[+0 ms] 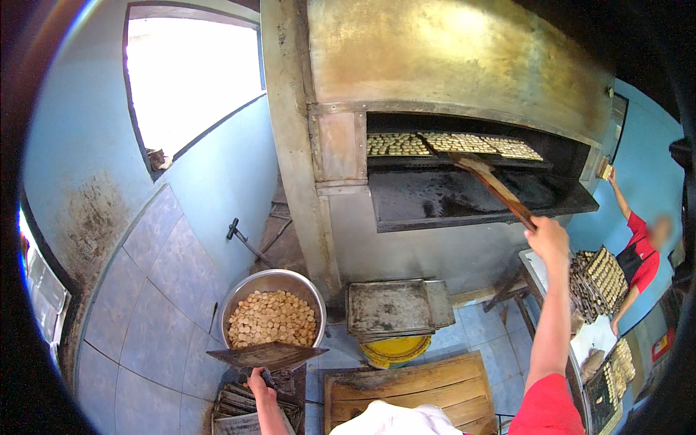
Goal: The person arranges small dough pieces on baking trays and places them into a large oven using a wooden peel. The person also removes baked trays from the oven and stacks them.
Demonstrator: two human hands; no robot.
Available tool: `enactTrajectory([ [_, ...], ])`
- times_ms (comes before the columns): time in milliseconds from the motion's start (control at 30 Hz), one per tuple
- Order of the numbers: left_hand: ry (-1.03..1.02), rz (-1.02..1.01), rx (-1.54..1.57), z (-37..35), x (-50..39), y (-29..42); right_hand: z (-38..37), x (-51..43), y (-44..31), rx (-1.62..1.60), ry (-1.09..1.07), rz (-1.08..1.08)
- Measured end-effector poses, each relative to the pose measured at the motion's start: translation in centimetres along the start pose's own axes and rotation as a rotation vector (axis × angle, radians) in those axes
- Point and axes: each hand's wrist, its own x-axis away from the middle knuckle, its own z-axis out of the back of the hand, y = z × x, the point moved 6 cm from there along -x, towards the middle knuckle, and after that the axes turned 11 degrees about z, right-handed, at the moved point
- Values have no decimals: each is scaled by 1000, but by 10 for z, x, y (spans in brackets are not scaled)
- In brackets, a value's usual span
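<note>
My right hand [546, 239] grips the handle of a wooden baker's peel [495, 185]. Its far end reaches into the mouth of an oven [462, 201], at the front edge of several baking trays with rows of small pale rounds [457, 142]. Low on the left, my left hand [261, 385] holds a dark metal baking tray [266, 356] by its near edge. The tray is tilted at the near rim of a large steel bowl [321, 304], which is heaped with small baked biscuits [272, 319]. Something grey shows at my left fingers, too small to identify.
Stacked baking trays [389, 307] rest on a yellow bucket [394, 350]. More trays [239, 405] stand below my left hand, beside a wooden board [408, 389]. At right, a co-worker [641, 250] reaches toward the wall behind a table [592, 337] with stacked, filled trays [598, 277].
</note>
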Motion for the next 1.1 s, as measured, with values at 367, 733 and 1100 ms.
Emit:
enactTrajectory([
  [367,-323,4,-126,-110,151,-25,-186,-64,50,-220,53,-137],
  [733,-682,537,-35,-220,49,-138,-185,129,102,-253,277,53],
  [1100,-1189,489,-3,-519,354,-224,-48,391,189,-314,135,68],
])
